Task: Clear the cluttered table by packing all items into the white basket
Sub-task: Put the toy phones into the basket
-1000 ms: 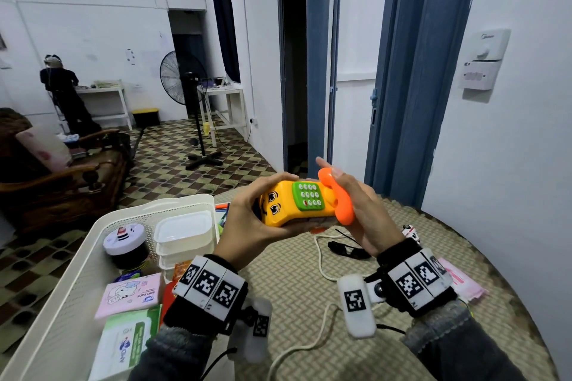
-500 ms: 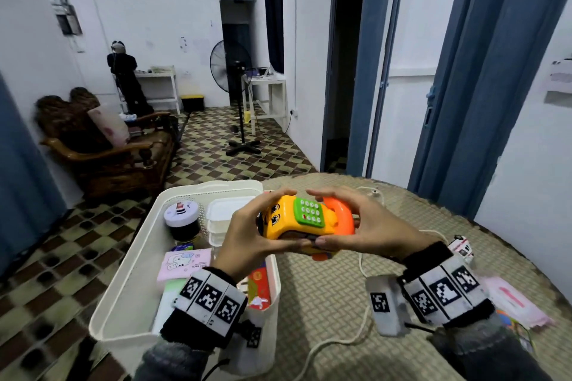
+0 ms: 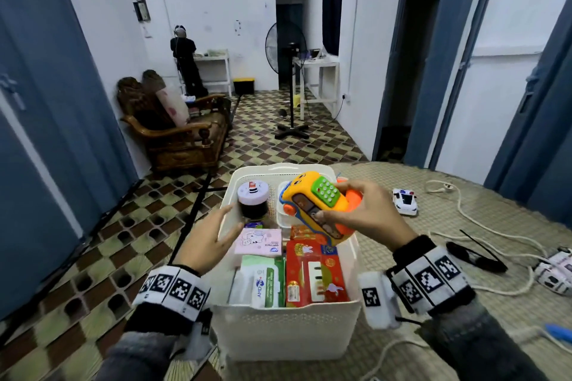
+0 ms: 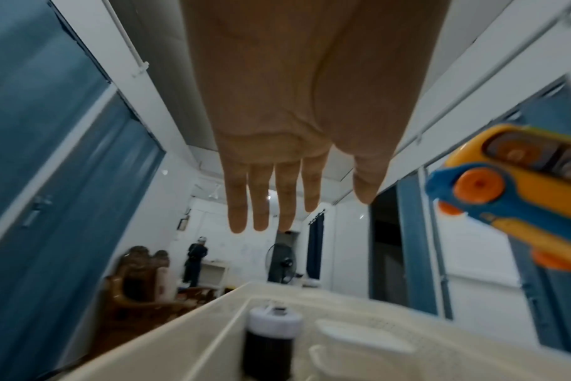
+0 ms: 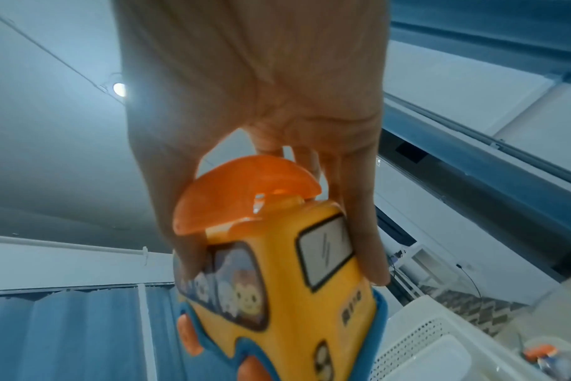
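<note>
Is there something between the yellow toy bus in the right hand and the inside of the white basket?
Nothing visible: the toy bus hangs over the open white basket, above a white container already packed there.

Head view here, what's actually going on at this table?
A person is packing clutter into a white basket. Their right hand grips a yellow toy bus phone above the basket, not yet set down. The left hand hovers open at the basket's left rim. A toy police car and cords remain on the table.
</note>
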Demonstrator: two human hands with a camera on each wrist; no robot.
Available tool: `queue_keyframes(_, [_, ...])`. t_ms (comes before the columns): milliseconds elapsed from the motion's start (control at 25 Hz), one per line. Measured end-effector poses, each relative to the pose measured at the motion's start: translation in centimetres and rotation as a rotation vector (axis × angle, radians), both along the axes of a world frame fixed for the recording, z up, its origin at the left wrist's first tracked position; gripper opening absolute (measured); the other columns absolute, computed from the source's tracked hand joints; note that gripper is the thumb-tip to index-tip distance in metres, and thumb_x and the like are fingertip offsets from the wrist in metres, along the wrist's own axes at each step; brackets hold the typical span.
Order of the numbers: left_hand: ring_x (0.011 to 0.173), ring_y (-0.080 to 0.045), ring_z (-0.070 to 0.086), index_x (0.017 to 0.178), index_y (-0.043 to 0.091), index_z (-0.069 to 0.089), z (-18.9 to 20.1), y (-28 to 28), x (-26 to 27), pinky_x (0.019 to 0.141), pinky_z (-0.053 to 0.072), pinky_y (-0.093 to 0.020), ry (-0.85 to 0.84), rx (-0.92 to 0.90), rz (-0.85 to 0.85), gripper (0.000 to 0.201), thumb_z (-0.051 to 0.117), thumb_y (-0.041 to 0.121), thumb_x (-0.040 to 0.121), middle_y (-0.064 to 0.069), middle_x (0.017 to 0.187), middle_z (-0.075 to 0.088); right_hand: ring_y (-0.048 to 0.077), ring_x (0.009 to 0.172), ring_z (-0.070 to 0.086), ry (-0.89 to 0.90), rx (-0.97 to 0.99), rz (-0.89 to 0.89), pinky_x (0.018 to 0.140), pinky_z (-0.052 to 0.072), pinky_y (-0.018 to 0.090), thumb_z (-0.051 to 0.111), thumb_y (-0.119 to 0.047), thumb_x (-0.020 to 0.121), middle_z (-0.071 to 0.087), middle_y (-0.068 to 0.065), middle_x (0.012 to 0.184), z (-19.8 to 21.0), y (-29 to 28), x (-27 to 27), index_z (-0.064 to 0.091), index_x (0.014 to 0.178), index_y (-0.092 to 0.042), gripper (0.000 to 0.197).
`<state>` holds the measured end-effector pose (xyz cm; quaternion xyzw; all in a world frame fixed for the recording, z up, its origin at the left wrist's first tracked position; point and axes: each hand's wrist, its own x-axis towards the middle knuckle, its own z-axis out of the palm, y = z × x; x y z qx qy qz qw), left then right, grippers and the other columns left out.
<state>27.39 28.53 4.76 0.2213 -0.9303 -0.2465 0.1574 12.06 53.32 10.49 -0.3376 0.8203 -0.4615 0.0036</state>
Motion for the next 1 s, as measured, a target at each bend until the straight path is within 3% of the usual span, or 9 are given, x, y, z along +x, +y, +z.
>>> queue_keyframes(120, [0.142,-0.023,0.024,0.152,0.018,-0.003,-3.6,-2.3,0.5,0.115,0.027,-0.04,-0.381,0.028,-0.041,0.092,0.059,0.044,0.089,-0.005,0.16,0.004,0.006,0.084,0.059,-0.094,0.035,-0.003,0.074,0.048,0.021,0.089,-0.033,0.059,0.059,-0.014,0.089,-0.7,-2.6,-0.5,0.062,0.105,-0.017,0.055])
queue_keyframes(240, [0.145,-0.019,0.015,0.149,0.018,-0.017,-5.9,-3.3,0.6,0.116,0.023,-0.032,-0.286,0.078,-0.098,0.103,0.065,0.026,0.088,0.0,0.158,-0.017,0.012,0.088,0.06,-0.107,0.113,0.005,0.07,0.047,0.026,0.088,-0.039,0.059,0.063,-0.005,0.096,-2.1,-6.0,-1.3,0.062,0.106,-0.014,0.06])
queue_keyframes(320, [0.145,-0.016,0.017,0.15,0.018,-0.011,-6.7,-3.8,0.5,0.109,0.023,-0.019,-0.173,0.079,-0.077,0.1,0.065,0.009,0.085,0.001,0.16,-0.009,0.014,0.085,0.061,-0.149,0.168,0.001,0.068,0.05,0.029,0.088,-0.041,0.058,0.064,-0.004,0.091,-3.2,-8.1,-1.8,0.062,0.099,-0.016,0.055])
queue_keyframes(400, [0.13,-0.021,0.043,0.152,0.021,-0.002,-6.9,-3.7,0.4,0.097,0.035,-0.017,-0.112,0.169,-0.004,0.098,0.059,-0.003,0.08,-0.006,0.155,0.023,0.014,0.079,0.06,-0.17,0.249,-0.036,0.067,0.048,0.03,0.087,-0.044,0.056,0.062,-0.006,0.081,-4.1,-9.9,-2.3,0.062,0.087,-0.018,0.048])
queue_keyframes(480, [0.08,-0.019,0.06,0.152,0.026,0.004,-6.9,-3.6,0.6,0.063,0.045,-0.016,-0.106,0.248,0.077,0.095,0.055,-0.006,0.079,-0.011,0.11,0.06,0.016,0.073,0.061,-0.22,0.299,-0.058,0.062,0.047,0.03,0.086,-0.049,0.053,0.063,-0.003,0.072,-5.4,-12.1,-2.6,0.064,0.074,-0.018,0.043])
queue_keyframes(560, [0.061,-0.014,0.053,0.15,0.03,0.006,-6.9,-3.5,0.8,0.046,0.036,-0.012,-0.134,0.252,0.096,0.092,0.054,-0.005,0.08,-0.004,0.082,0.057,0.02,0.071,0.062,-0.257,0.353,-0.062,0.055,0.043,0.029,0.083,-0.05,0.055,0.065,0.002,0.068,-7.2,-14.6,-2.9,0.065,0.067,-0.014,0.042])
queue_keyframes(720, [0.061,-0.011,0.053,0.15,0.032,0.005,-6.9,-3.7,1.0,0.044,0.035,-0.012,-0.113,0.312,0.096,0.093,0.054,-0.005,0.08,0.0,0.078,0.057,0.027,0.088,0.064,-0.296,0.498,-0.067,0.069,0.049,0.03,0.077,-0.05,0.06,0.068,0.011,0.094,-11.1,-18.3,-2.8,0.066,0.095,-0.009,0.055])
queue_keyframes(840, [0.055,-0.01,0.046,0.151,0.03,0.006,-6.8,-3.6,1.1,0.045,0.034,-0.014,-0.117,0.303,0.091,0.091,0.052,-0.004,0.08,0.002,0.068,0.049,0.027,0.091,0.063,-0.28,0.523,-0.076,0.076,0.048,0.031,0.072,-0.053,0.064,0.067,0.012,0.098,-13.2,-20.4,-1.8,0.063,0.1,-0.01,0.057])
queue_keyframes(1000, [0.058,-0.019,0.047,0.151,0.033,0.007,-6.9,-3.7,1.0,0.052,0.029,-0.021,-0.08,0.332,0.105,0.089,0.051,-0.001,0.082,-0.005,0.073,0.053,0.017,0.093,0.063,-0.457,0.236,0.124,0.081,0.053,0.035,0.076,-0.05,0.07,0.062,0.0,0.105,-13.5,-20.8,-1.1,0.053,0.117,-0.019,0.061])
